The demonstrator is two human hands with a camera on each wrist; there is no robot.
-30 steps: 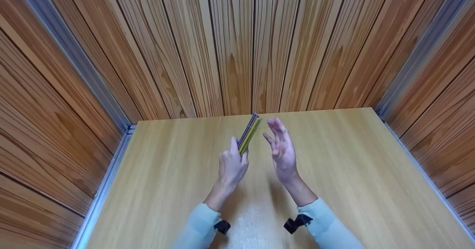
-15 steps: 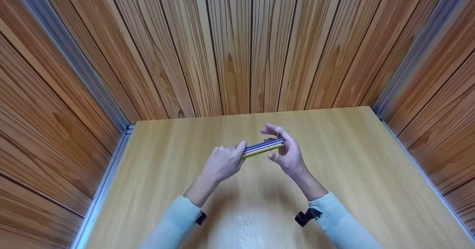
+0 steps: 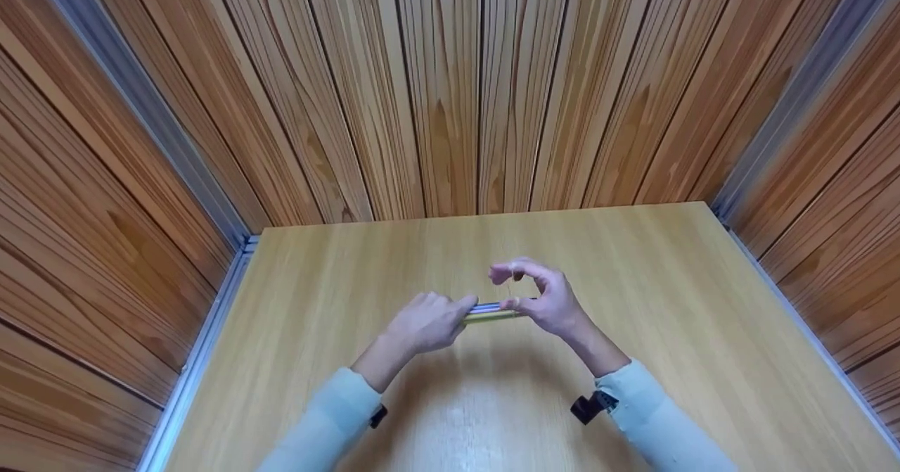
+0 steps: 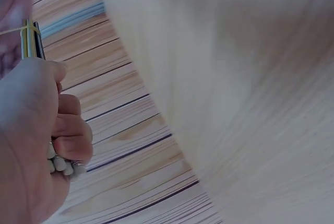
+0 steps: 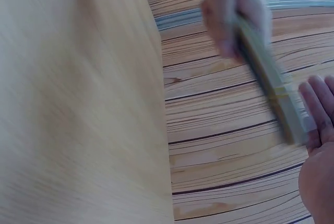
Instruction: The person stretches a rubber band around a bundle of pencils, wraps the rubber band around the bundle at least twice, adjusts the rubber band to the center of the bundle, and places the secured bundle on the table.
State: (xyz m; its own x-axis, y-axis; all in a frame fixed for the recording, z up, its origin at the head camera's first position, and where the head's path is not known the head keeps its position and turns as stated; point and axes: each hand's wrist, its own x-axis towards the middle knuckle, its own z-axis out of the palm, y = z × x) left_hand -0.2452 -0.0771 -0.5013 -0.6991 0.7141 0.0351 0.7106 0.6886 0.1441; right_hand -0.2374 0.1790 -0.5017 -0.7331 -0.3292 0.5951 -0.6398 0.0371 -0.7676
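Observation:
In the head view my left hand (image 3: 427,323) grips a bundle of pencils (image 3: 485,311), some blue and some yellow, held above the table. Their pale eraser ends (image 4: 63,166) stick out below the curled fingers in the left wrist view. At the bundle's other end is my right hand (image 3: 554,304), its thumb near the pencils and its fingers curved above. A thin yellow rubber band (image 5: 282,92) goes round the pencils near that end. Part of the band stretches up to the right fingers, which are hooked in it. The bundle is blurred in the right wrist view.
The light wooden table (image 3: 316,275) lies under both hands. Wood-plank walls (image 3: 450,106) stand behind it and at both sides, with metal rails (image 3: 211,345) along the edges. A small black camera (image 3: 594,406) sits on the right wrist.
The bundle has swung from pointing up and away to lying nearly level, its free end at the right hand. Both hands have come lower, and the band now encircles the pencils.

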